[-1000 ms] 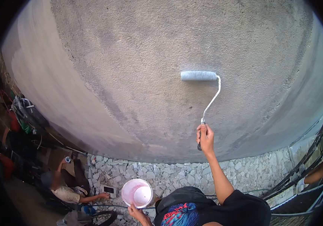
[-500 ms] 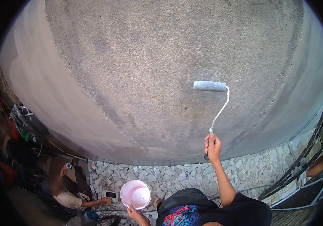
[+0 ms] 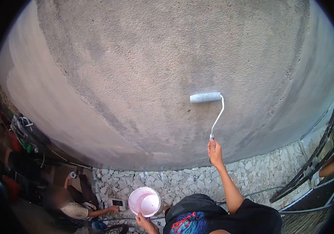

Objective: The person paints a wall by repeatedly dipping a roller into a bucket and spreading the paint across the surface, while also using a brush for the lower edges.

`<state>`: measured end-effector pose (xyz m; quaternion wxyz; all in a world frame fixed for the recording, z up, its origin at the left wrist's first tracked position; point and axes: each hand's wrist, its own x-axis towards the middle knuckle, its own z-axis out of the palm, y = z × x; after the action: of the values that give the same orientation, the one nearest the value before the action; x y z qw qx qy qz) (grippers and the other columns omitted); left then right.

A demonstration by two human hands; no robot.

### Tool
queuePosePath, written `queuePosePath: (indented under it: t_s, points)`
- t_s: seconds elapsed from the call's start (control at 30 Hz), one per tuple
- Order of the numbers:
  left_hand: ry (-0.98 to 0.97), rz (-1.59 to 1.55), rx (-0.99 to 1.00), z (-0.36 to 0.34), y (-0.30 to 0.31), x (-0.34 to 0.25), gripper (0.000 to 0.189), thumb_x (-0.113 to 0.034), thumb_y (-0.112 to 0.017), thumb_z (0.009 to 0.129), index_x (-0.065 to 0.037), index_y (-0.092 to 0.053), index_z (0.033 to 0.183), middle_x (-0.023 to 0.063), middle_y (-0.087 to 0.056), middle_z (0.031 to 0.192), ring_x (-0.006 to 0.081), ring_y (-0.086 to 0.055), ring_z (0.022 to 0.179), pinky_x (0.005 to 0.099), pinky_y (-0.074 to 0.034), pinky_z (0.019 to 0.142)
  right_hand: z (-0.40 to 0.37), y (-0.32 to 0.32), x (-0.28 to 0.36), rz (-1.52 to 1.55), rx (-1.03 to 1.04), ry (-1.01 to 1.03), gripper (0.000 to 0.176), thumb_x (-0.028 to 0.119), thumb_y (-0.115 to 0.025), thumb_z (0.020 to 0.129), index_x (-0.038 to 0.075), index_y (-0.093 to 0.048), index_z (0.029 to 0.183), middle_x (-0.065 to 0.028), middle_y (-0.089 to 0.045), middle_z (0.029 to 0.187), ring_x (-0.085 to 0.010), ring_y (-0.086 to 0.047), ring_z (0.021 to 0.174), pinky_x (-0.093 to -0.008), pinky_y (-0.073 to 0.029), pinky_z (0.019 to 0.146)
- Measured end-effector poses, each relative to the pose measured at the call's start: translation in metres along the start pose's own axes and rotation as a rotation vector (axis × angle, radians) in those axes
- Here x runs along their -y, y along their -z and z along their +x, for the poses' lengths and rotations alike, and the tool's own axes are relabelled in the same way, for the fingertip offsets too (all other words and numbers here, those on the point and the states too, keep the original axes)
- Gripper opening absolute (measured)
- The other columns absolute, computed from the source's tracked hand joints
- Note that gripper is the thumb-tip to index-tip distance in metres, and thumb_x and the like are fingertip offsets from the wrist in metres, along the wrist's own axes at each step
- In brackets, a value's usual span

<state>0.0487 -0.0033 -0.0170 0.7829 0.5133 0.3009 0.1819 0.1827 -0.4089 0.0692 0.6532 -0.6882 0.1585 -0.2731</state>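
Note:
My right hand is closed around the dark handle of a paint roller. The roller's pale, paint-wet sleeve lies level against the rough grey wall, and its white bent frame runs down to my fist. Below and to the left, my left hand grips the near rim of a white bucket, fingers partly hidden by its side. Inside, the bucket is pinkish white, with a small dark spot on its bottom.
Broken stone rubble covers the ground along the wall's foot. At lower left another person sits holding a small cup, one hand by a dark phone-like object. Metal bars stand at right, beside another person's limb.
The roller has moved down and a little left along the wall, my right hand shifting left with it. The bucket sits slightly further right in view, still in my left hand.

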Motion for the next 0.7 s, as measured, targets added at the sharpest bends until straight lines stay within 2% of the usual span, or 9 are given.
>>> queuePosePath:
  t_s: [0.17, 0.2, 0.23, 0.3, 0.4, 0.57, 0.63, 0.67, 0.7]
  points:
    - [0.000, 0.024, -0.006, -0.007, -0.016, -0.011, 0.020, -0.022, -0.053, 0.094, -0.003, -0.050, 0.095, 0.0108, -0.061, 0.092, 0.0190, -0.063, 0.082, 0.0315, -0.054, 0.069, -0.033, 0.013, -0.074, -0.021, -0.004, -0.092, 0.046, 0.046, -0.038, 0.100, 0.009, -0.045, 0.074, 0.0022, -0.039, 0.052, -0.0066, -0.036, 0.040, -0.0231, -0.029, 0.038]
    - [0.023, 0.044, -0.030, -0.002, -0.011, -0.007, 0.018, -0.022, -0.054, 0.093, -0.004, -0.050, 0.090, 0.0104, -0.061, 0.092, 0.0185, -0.063, 0.082, 0.0304, -0.053, 0.068, -0.042, 0.012, -0.085, -0.012, 0.003, -0.147, 0.047, 0.046, -0.039, 0.100, 0.009, -0.044, 0.072, 0.0023, -0.038, 0.051, -0.0066, -0.036, 0.040, -0.0232, -0.029, 0.038]
    - [0.029, 0.097, -0.057, -0.004, -0.013, -0.010, 0.020, -0.022, -0.057, 0.091, -0.007, -0.047, 0.082, 0.0055, -0.060, 0.084, 0.0118, -0.059, 0.073, 0.0252, -0.048, 0.060, -0.053, 0.016, -0.093, -0.022, -0.027, -0.214, 0.048, 0.046, -0.039, 0.100, 0.008, -0.044, 0.070, 0.0020, -0.038, 0.051, -0.0074, -0.036, 0.041, -0.0243, -0.029, 0.038]
    - [0.041, 0.096, -0.128, -0.008, -0.019, -0.018, 0.028, -0.024, -0.060, 0.090, -0.014, -0.042, 0.072, -0.0063, -0.043, 0.062, 0.0024, -0.038, 0.053, 0.0198, -0.029, 0.047, -0.079, -0.001, -0.089, 0.036, -0.011, -0.379, 0.051, 0.048, -0.039, 0.099, 0.009, -0.042, 0.067, 0.0015, -0.037, 0.049, -0.0089, -0.035, 0.039, -0.0259, -0.030, 0.037]
    - [0.011, 0.209, -0.107, -0.017, -0.018, -0.040, 0.031, -0.023, -0.064, 0.089, -0.013, -0.042, 0.070, -0.0053, -0.043, 0.059, 0.0034, -0.039, 0.050, 0.0211, -0.030, 0.045, -0.113, -0.011, -0.069, 0.121, 0.062, -0.624, 0.053, 0.054, -0.039, 0.097, 0.010, -0.039, 0.068, 0.0009, -0.035, 0.047, -0.0110, -0.032, 0.034, -0.0263, -0.028, 0.033]
    - [-0.075, 0.118, -0.230, -0.030, 0.000, -0.036, 0.033, -0.023, -0.066, 0.088, -0.014, -0.041, 0.070, -0.0056, -0.045, 0.061, 0.0032, -0.040, 0.051, 0.0209, -0.032, 0.046, -0.129, -0.013, -0.065, -0.055, 0.451, -0.678, 0.049, 0.052, -0.041, 0.097, 0.010, -0.042, 0.072, 0.0010, -0.036, 0.048, -0.0100, -0.033, 0.034, -0.0258, -0.028, 0.033]
    - [-0.052, 0.127, -0.317, -0.042, 0.009, -0.028, 0.032, -0.023, -0.066, 0.088, -0.013, -0.041, 0.070, -0.0047, -0.046, 0.061, 0.0038, -0.042, 0.051, 0.0210, -0.034, 0.046, -0.129, -0.018, -0.052, -0.125, 0.603, -0.614, 0.046, 0.048, -0.042, 0.098, 0.009, -0.044, 0.074, 0.0012, -0.037, 0.049, -0.0085, -0.034, 0.034, -0.0249, -0.029, 0.033]
    - [-0.058, 0.110, -0.340, -0.046, 0.017, -0.018, 0.021, -0.026, -0.065, 0.089, -0.011, -0.054, 0.078, -0.0062, -0.050, 0.064, 0.0024, -0.042, 0.053, 0.0193, -0.033, 0.047, -0.130, -0.020, -0.047, -0.122, 0.635, -0.604, 0.043, 0.043, -0.043, 0.099, 0.007, -0.047, 0.075, 0.0011, -0.039, 0.052, -0.0074, -0.035, 0.035, -0.0238, -0.029, 0.034]
    - [-0.060, 0.099, -0.351, -0.052, 0.022, -0.015, 0.021, -0.026, -0.065, 0.089, -0.011, -0.054, 0.078, -0.0062, -0.050, 0.064, 0.0024, -0.042, 0.053, 0.0193, -0.033, 0.047, -0.128, -0.023, -0.036, -0.127, 0.648, -0.596, 0.043, 0.043, -0.043, 0.099, 0.007, -0.047, 0.075, 0.0011, -0.039, 0.052, -0.0074, -0.035, 0.035, -0.0238, -0.029, 0.034]
